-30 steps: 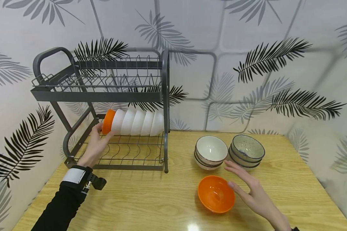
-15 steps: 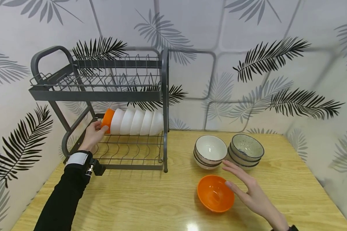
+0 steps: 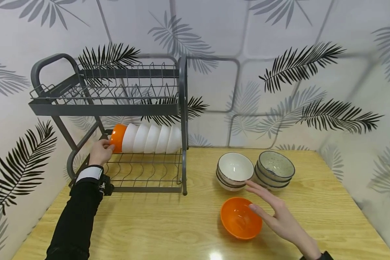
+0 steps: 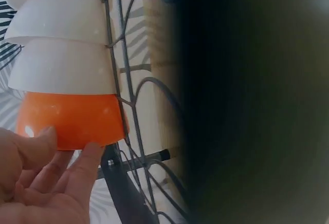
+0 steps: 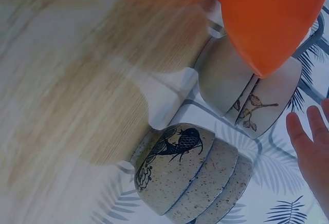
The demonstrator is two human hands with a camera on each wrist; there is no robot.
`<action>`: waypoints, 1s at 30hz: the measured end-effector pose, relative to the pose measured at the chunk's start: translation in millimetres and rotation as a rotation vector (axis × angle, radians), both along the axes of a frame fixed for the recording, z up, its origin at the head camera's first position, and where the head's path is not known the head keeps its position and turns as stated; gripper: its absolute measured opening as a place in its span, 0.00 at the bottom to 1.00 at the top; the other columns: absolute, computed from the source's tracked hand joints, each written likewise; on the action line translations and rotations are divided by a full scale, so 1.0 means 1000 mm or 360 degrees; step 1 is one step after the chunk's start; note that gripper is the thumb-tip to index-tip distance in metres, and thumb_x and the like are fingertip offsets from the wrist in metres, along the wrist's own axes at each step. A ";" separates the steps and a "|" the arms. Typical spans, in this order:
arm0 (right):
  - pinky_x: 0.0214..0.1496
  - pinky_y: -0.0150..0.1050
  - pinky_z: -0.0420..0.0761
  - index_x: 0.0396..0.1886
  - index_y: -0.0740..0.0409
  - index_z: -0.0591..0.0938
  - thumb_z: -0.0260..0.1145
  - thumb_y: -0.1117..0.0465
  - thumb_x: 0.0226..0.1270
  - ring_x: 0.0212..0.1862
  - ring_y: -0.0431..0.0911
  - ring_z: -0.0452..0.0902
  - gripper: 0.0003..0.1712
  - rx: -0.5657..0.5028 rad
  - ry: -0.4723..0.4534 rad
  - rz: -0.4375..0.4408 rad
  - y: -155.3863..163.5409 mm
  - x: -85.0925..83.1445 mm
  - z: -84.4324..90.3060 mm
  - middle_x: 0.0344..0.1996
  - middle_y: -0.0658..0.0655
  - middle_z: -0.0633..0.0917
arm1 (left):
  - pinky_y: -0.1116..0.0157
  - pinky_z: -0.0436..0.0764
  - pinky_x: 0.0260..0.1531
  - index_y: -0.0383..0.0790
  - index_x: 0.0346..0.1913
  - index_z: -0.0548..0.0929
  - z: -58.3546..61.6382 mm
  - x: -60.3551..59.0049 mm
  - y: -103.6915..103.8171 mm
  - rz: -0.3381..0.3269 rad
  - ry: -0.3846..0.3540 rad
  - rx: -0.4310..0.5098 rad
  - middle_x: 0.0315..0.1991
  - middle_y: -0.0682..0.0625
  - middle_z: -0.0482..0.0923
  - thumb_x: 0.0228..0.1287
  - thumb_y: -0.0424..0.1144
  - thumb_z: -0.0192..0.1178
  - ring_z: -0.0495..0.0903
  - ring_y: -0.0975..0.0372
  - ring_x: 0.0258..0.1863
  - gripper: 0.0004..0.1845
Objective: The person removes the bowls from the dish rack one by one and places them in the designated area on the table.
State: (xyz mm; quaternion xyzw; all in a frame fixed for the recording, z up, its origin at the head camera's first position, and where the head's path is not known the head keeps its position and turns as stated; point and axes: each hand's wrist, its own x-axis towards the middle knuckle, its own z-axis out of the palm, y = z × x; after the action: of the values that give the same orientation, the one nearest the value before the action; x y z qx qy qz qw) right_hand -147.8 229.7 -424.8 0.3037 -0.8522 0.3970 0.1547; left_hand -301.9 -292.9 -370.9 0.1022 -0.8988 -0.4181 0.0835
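My left hand (image 3: 100, 152) is at the lower tier of the grey dish rack (image 3: 104, 108), its fingertips (image 4: 92, 154) curled against the base of the orange bowl in the rack (image 3: 117, 138), thumb on one side and fingers on the other, so it pinches that bowl at its foot. That bowl lies on its side at the left end of a nested row of white bowls (image 3: 152, 138), which leans along the wire tier up to the rack's right post. My right hand (image 3: 274, 213) hovers low over the counter (image 3: 169, 227) with fingers straight and spread, holding nothing; its fingertips sit just beside the right rim of the loose orange bowl (image 3: 240, 217), which stands upright, and I cannot tell whether they touch it. Behind that bowl stand two short stacks: the cream bowls with a dark rim (image 3: 234, 170) on the left and the speckled bowls (image 3: 275, 169) on the right, close together. The right wrist view shows a dark bird painted on the speckled stack and a brown sprig on the cream stack. I can read no brand, label or writing on anything here.
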 end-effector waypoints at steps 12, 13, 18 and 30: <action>0.73 0.18 0.59 0.68 0.54 0.75 0.65 0.70 0.69 0.76 0.33 0.62 0.29 -0.0035 -0.0022 0.0098 -0.010 -0.004 0.008 0.71 0.56 0.75 | 0.85 0.77 0.32 0.21 0.60 0.73 -0.004 0.016 -0.001 0.0016 0.0225 0.0177 0.58 0.25 0.76 0.79 0.33 0.48 0.80 0.39 0.57 0.18; 0.73 0.18 0.59 0.69 0.54 0.75 0.65 0.70 0.69 0.76 0.33 0.63 0.29 -0.0033 -0.0029 0.0102 -0.011 -0.005 0.009 0.71 0.56 0.75 | 0.83 0.76 0.32 0.22 0.59 0.74 -0.003 0.019 0.000 0.0041 0.0261 0.0133 0.57 0.25 0.78 0.78 0.33 0.49 0.81 0.40 0.55 0.17; 0.71 0.20 0.63 0.70 0.53 0.75 0.62 0.68 0.72 0.74 0.32 0.65 0.27 -0.0019 -0.0094 0.0110 -0.019 -0.007 0.014 0.71 0.55 0.75 | 0.61 0.75 0.38 0.24 0.53 0.79 0.002 0.034 0.006 0.0198 0.0516 -0.0117 0.48 0.27 0.82 0.76 0.31 0.53 0.81 0.41 0.45 0.13; 0.65 0.30 0.78 0.70 0.66 0.72 0.56 0.69 0.76 0.69 0.28 0.70 0.24 -0.0250 -0.0350 0.0283 -0.035 -0.021 0.025 0.70 0.70 0.72 | 0.45 0.73 0.41 0.25 0.49 0.80 0.008 0.072 0.029 0.0288 0.0997 -0.0395 0.42 0.28 0.83 0.71 0.28 0.58 0.79 0.37 0.39 0.09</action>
State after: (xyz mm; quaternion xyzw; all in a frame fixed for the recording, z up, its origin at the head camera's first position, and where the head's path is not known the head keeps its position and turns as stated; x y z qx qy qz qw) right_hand -168.6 194.9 -399.6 0.3195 -0.8000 0.5055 0.0480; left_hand -229.5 -264.1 -363.0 0.0373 -0.8608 -0.3075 0.4038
